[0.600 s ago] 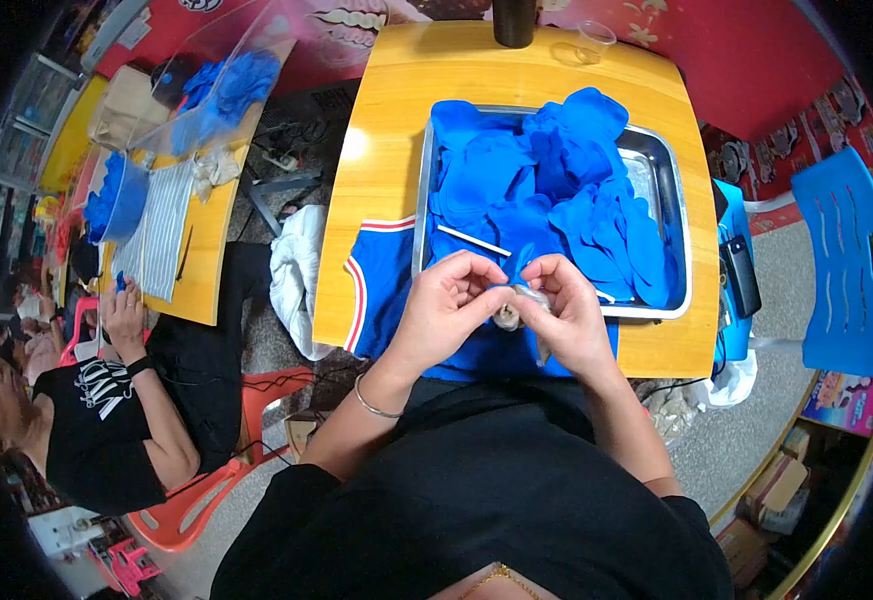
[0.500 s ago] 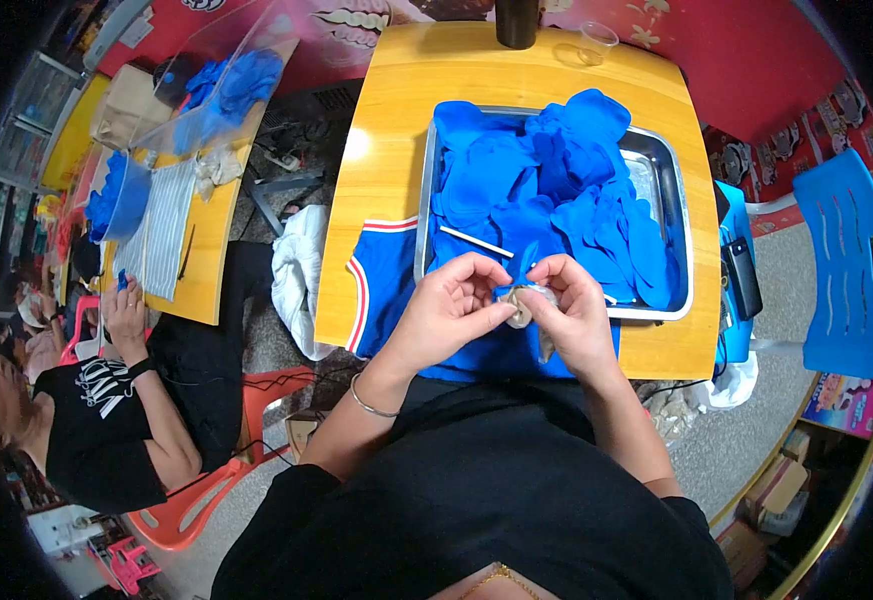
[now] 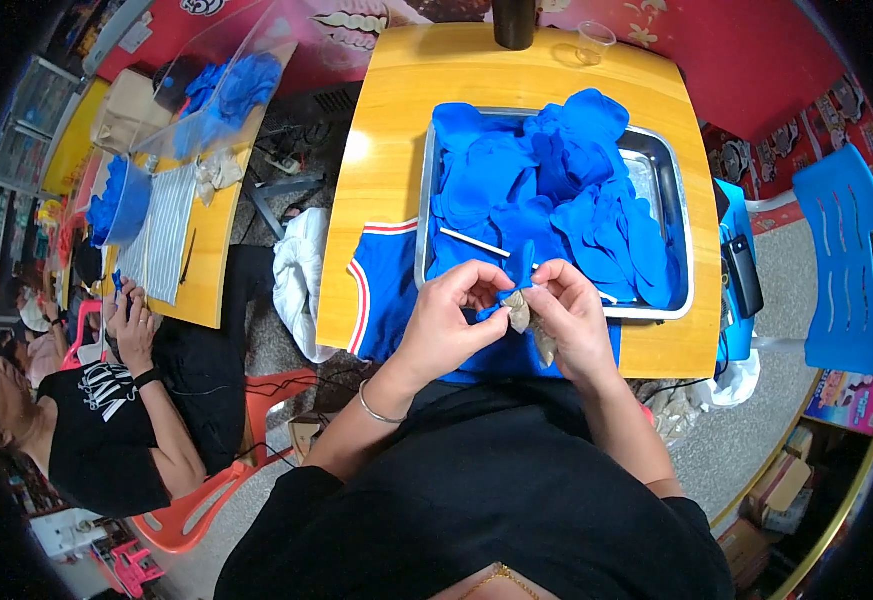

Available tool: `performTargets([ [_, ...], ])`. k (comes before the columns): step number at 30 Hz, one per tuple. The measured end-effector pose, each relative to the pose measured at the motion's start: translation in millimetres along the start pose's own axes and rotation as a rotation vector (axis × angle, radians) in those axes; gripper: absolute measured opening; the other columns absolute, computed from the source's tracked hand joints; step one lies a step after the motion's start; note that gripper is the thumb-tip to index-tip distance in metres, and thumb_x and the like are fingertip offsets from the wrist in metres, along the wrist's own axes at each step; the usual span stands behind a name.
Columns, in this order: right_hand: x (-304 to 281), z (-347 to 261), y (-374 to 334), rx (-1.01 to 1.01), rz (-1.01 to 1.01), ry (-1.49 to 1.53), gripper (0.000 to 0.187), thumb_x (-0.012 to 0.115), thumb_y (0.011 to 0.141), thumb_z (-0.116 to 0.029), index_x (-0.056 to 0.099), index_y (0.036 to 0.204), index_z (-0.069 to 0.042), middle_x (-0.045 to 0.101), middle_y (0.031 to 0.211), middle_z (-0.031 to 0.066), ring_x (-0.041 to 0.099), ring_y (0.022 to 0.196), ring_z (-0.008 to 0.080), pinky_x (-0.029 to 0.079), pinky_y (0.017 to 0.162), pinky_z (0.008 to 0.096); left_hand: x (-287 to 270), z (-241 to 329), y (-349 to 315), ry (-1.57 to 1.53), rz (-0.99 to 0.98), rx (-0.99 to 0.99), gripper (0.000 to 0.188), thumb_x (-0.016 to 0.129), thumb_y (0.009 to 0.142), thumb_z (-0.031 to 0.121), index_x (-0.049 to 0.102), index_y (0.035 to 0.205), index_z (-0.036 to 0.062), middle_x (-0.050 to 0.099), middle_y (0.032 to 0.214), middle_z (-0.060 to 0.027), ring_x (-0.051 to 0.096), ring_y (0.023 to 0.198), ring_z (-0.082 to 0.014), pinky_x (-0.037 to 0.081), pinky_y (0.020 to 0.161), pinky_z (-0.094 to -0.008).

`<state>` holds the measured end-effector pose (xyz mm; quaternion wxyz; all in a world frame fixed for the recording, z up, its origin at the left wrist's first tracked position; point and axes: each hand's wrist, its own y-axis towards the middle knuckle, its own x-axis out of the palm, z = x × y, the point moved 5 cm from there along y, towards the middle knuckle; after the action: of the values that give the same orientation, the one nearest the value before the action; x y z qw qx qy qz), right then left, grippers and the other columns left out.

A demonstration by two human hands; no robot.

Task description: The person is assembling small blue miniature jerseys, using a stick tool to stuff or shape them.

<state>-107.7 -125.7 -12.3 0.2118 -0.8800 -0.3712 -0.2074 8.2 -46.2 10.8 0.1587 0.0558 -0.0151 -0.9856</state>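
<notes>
In the head view, pinches a blue cloth strip [image 3: 528, 258] together with a crumpled beige scrap [image 3: 518, 314], right at the near edge of a metal tray [image 3: 684, 260]. With the left hand [image 3: 456, 312], nips the blue between thumb and fingertips, curling the other fingers inward. With the right hand [image 3: 574, 318], presses thumb and forefinger on the beige, just beside the left, letting a tail of it hang below. Has the tray straight ahead on a yellow table [image 3: 396, 90], heaped with blue cut pieces [image 3: 486, 170]. Includes a white stick [image 3: 474, 242] lying aslant on them, beyond the left hand. Includes also a blue garment [image 3: 384, 265] with red-and-white edging, spread partly under the tray. Shows a dark cup [image 3: 513, 25] and a clear cup [image 3: 596, 40] near the table's far edge. To the left, includes a co-worker [image 3: 106, 440] in black; to the right, a slotted blue chair [image 3: 841, 265].
</notes>
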Motion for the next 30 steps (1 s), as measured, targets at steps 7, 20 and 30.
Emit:
performTargets([
  [7, 16.6, -9.7, -9.8, -0.177, -0.146, -0.411, 0.053, 0.068, 0.073, -0.002, 0.043, 0.120, 0.000, 0.051, 0.108, 0.0067, 0.056, 0.094, 0.0132, 0.046, 0.079, 0.0255, -11.2, -2.0, 4.1, -0.119, 0.179, 0.015, 0.019, 0.062, 0.076, -0.003, 0.055, 0.093, 0.0009, 0.057, 0.083, -0.0012, 0.052, 0.074, -0.0058, 0.044, 0.067, -0.0201],
  [20, 20.0, -15.3, -1.5, -0.388, 0.042, -0.681, 0.031, 0.062, 0.071, -0.001, 0.054, 0.100, 0.000, 0.061, 0.092, 0.0103, 0.061, 0.080, 0.0163, 0.047, 0.070, 0.0266, -13.2, 0.5, 0.7, -0.214, 0.167, 0.035, 0.017, 0.057, 0.075, -0.008, 0.054, 0.087, 0.0033, 0.052, 0.086, -0.0012, 0.050, 0.081, -0.0079, 0.042, 0.074, -0.0216],
  [30, 24.0, -26.0, 0.6, -0.465, 0.055, -0.756, 0.023, 0.056, 0.066, 0.002, 0.052, 0.088, -0.001, 0.059, 0.084, 0.0091, 0.058, 0.072, 0.0164, 0.044, 0.064, 0.0255, -11.9, 8.0, -4.4, -0.237, 0.235, 0.017, 0.013, 0.059, 0.076, -0.005, 0.056, 0.086, 0.0022, 0.053, 0.083, -0.0027, 0.052, 0.074, -0.0070, 0.042, 0.066, -0.0202],
])
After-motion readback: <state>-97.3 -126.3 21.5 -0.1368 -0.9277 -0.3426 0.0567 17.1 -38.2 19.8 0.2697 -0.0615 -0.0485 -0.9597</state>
